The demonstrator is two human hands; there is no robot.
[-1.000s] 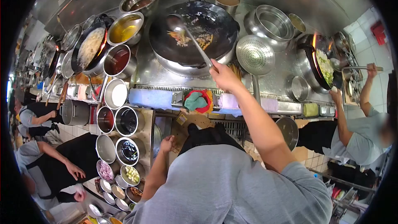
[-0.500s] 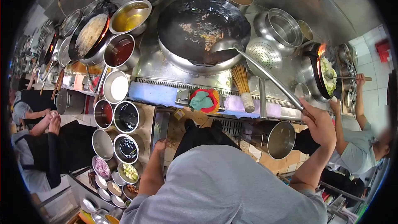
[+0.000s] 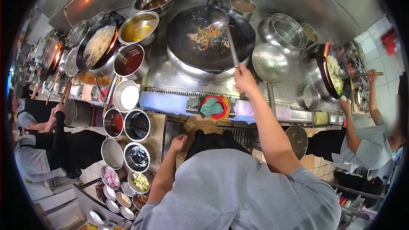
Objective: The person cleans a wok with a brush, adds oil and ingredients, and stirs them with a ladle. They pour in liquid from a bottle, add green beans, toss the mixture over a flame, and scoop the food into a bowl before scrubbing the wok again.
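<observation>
Closed round the handle of a long metal ladle, my right hand is in front of the large black wok. The ladle's bowl is at the wok's upper right inner side. Minced bits with orange strips lie in the middle of the wok. My left hand hangs low beside my body, its fingers curled with nothing visible in them. The nearest things to it are the steel pots of dark liquid on its left. Folded red and green cloths lie at the stove's front edge.
A perforated strainer and stacked steel bowls stand right of the wok. Left are bowls of oil and red sauce. A co-worker tends a flaming wok at right; other people stand at left.
My right hand and the ladle have swung left and forward, the ladle's bowl now further back in the wok. The food is gathered nearer the middle. My left hand has moved slightly right.
</observation>
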